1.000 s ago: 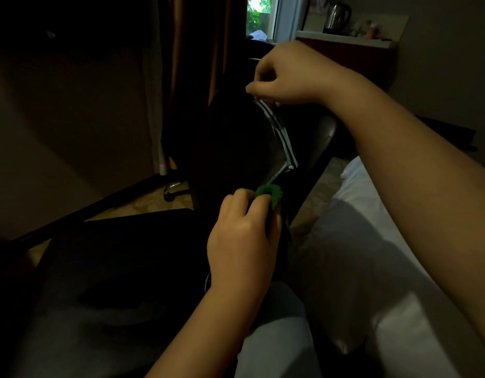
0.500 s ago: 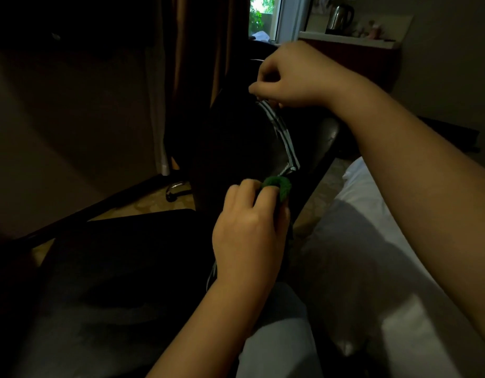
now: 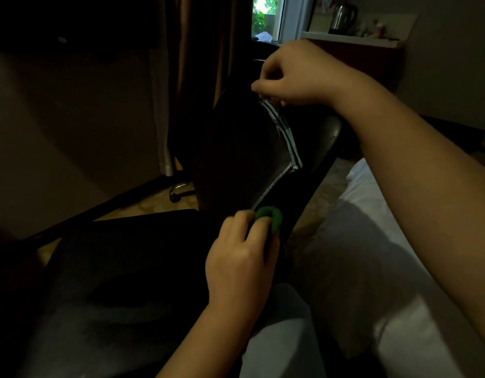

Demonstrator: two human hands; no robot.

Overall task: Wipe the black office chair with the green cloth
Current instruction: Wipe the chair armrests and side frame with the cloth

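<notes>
Chair centre. Right hand on its top edge; left hand with cloth lower, same edge. Bed right. Curtain behind; kettle far right.

Shows deep black across the padded office chair, broken only by a narrow edge trim of silvery white crossed with short dark bars. Bright mossy green on the small bunched fuzzy cloth, set against that black. Plain white on the rumpled bed sheet, greyed where shadow falls. Warm brown in vertical folds on the long fabric curtain. Yellow-tan with a faint mottled pattern on the floor. Shiny silver on the metal kettle, leafy green beyond the window pane, dull beige on the wall.
</notes>
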